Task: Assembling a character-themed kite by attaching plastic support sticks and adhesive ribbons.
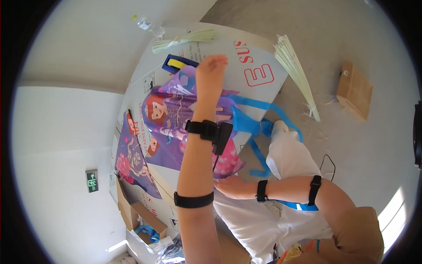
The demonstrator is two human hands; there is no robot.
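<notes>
A purple and pink kite sail (202, 103), printed with a red-haired cartoon figure, lies rumpled over the white cardboard. My left hand (212, 72) is closed above its far edge, with the fingers curled; the hand and forearm hide what it holds, if anything. Down at the near pink corner, my right hand (235, 188) pinches the sail's edge close to my white-trousered leg. Blue ribbon tails (248, 121) trail from the sail's right side over the board edge and beside my foot. Beyond the sail, by my left hand, sits a blue tape dispenser (176, 64) with yellow tape.
Another printed kite (134, 154) lies at the left. Pale rods lie in one bundle (296, 75) at the right and another (184, 40) at the back, near a plastic bottle (149, 25). A brown carton (354, 92) stands right; an open box (149, 220) sits lower left.
</notes>
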